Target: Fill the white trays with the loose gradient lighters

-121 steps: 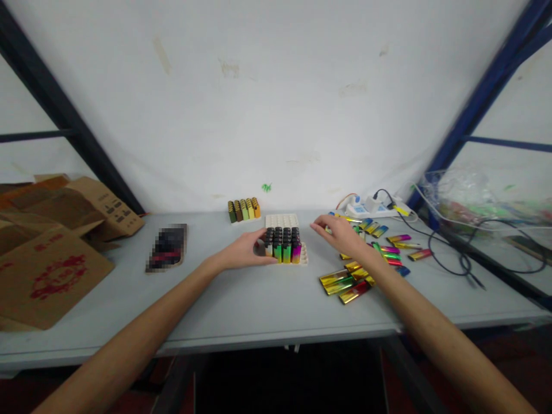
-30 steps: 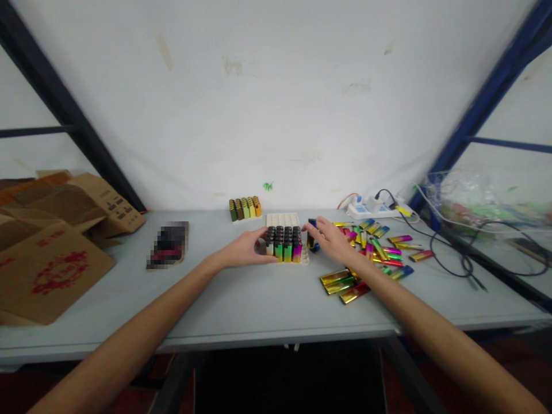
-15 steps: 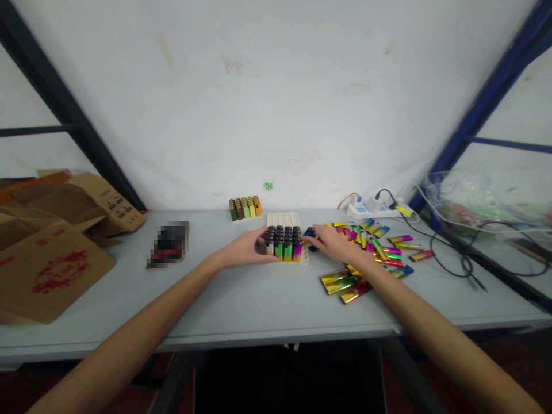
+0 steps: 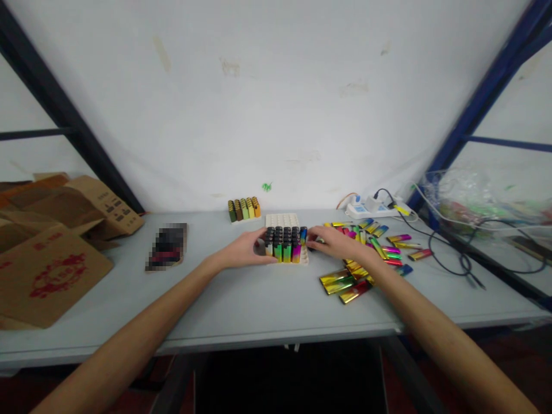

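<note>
A white tray (image 4: 304, 259) at the middle of the table holds rows of upright lighters (image 4: 283, 244) with black tops and shiny multicoloured bodies. My left hand (image 4: 248, 250) is wrapped around the left end of this block, thumb at the front and fingers behind. A blue lighter (image 4: 303, 234) stands in the column at the right side of the block. Close against it, my right hand (image 4: 330, 241) has its fingers bent, with a dark lighter end (image 4: 311, 248) showing under them. The palm side of this hand is hidden.
Loose metallic lighters (image 4: 379, 247) lie scattered to the right. Behind are a white holed tray (image 4: 282, 220) and another set of lighters (image 4: 244, 209). A power strip (image 4: 366, 207) and black cable (image 4: 466, 264) are at right, cardboard boxes (image 4: 56, 270) at left.
The blue lighter, tilted in my right fingers before, now stands upright at the right of the block. My right hand has shifted slightly; my left hand stays in place.
</note>
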### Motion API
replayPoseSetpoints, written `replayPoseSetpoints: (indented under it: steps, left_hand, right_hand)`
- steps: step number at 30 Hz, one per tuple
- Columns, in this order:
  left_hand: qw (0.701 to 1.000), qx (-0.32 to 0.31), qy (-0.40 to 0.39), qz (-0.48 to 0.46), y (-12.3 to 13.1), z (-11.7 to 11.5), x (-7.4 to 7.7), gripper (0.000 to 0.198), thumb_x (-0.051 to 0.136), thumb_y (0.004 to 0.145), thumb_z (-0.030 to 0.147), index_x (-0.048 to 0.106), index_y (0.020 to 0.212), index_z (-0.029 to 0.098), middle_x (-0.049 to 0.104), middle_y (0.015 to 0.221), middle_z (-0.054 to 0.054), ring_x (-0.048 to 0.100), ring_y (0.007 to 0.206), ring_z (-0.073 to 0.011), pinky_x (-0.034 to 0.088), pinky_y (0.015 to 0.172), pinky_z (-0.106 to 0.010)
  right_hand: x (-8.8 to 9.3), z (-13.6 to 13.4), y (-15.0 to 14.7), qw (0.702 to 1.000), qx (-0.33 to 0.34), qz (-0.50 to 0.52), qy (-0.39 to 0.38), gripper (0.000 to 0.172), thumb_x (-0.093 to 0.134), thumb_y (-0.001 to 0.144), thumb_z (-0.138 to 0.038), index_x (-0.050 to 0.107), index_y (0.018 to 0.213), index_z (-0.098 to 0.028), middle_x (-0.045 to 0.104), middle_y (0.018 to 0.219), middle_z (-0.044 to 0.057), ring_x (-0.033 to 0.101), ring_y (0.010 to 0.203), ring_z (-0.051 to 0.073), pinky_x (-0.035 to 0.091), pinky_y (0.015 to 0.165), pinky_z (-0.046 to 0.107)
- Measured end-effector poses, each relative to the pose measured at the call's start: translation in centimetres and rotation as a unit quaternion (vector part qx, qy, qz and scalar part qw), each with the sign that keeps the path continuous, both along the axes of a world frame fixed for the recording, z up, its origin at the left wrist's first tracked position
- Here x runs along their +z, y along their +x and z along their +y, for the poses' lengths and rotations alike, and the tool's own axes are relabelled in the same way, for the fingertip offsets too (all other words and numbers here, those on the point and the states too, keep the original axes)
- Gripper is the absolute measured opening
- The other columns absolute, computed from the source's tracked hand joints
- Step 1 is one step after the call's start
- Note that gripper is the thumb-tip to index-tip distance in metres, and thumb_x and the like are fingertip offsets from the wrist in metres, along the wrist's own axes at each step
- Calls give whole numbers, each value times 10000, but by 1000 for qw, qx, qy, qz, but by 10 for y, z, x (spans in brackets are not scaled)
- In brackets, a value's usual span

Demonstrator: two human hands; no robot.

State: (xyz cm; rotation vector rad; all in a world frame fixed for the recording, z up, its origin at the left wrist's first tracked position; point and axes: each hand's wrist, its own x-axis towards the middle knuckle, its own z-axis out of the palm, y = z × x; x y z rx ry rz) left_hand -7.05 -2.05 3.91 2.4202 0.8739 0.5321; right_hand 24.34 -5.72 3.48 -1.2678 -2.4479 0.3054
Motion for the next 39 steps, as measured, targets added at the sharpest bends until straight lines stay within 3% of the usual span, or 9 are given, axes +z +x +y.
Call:
replayPoseSetpoints:
  steps: [5,10,13,17,21,24,30,35,39]
  left_hand:
    - [999,21,-12,30,-1,1,1,723,776,735,616,605,1286,181,742,1107,-85,696,861,-253,556,765,-346]
    - [999,3,-24,26,-9,8,3,740,773,744,607,587,1318,178,717,1173,-95,698,921,-269,568,804,-363]
    - [999,-3,-41,18,-14,12,4,707,785,745,587,597,1289,176,700,1211,-96,694,968,-273,573,824,-355]
    - [998,-7,-58,2,-16,13,4,696,797,748,558,596,1291,171,690,1234,-98,692,951,-254,576,812,-338]
    - [997,-12,-70,-13,-16,14,2,713,801,742,560,593,1310,184,688,1251,-95,691,953,-257,582,818,-359]
    - [997,-15,-73,-17,-16,14,1,744,796,745,555,580,1356,190,681,1281,-99,690,972,-261,584,837,-367]
    - [998,-14,-54,7,-17,14,0,758,774,774,563,554,1397,191,667,1311,-102,690,1009,-269,583,857,-368]
    - [999,-10,-50,13,-17,15,-2,787,771,775,577,533,1415,188,663,1322,-116,697,1003,-271,590,843,-366]
    - [999,-10,-49,12,-17,15,-2,787,768,773,582,535,1415,191,660,1329,-110,696,1004,-270,591,843,-368]
  right_hand:
    - [6,-2,18,998,38,-14,-39,223,669,932,-292,737,1127,-209,701,1089,109,644,1015,259,492,938,399]
    - [2,-1,11,999,31,8,-4,191,598,966,-270,715,1094,-191,668,1080,115,639,993,241,499,924,376]
    - [5,-3,5,998,-5,62,21,191,586,976,-322,637,1089,-177,683,1050,118,646,909,226,506,849,362]
    - [10,-7,-1,987,-12,159,-18,244,518,1015,-415,517,1153,-215,706,838,27,626,705,172,484,723,307]
    - [7,-9,-6,969,-14,242,-48,307,500,1010,-493,475,1166,-231,609,744,-44,506,577,120,401,584,240]
    - [4,-7,-11,959,-39,275,-58,354,502,994,-542,506,1166,-232,519,718,-59,454,597,116,356,550,221]
    - [4,-5,-20,917,-71,359,-159,562,352,976,-694,555,828,-191,381,640,-47,356,549,111,292,492,235]
    - [0,-4,-22,943,-140,297,-56,556,473,920,-698,443,643,-217,410,582,-34,391,555,124,301,517,260]
    - [-5,-1,-21,950,-147,274,-29,463,456,930,-559,434,614,-221,398,555,-36,390,547,129,293,537,272]
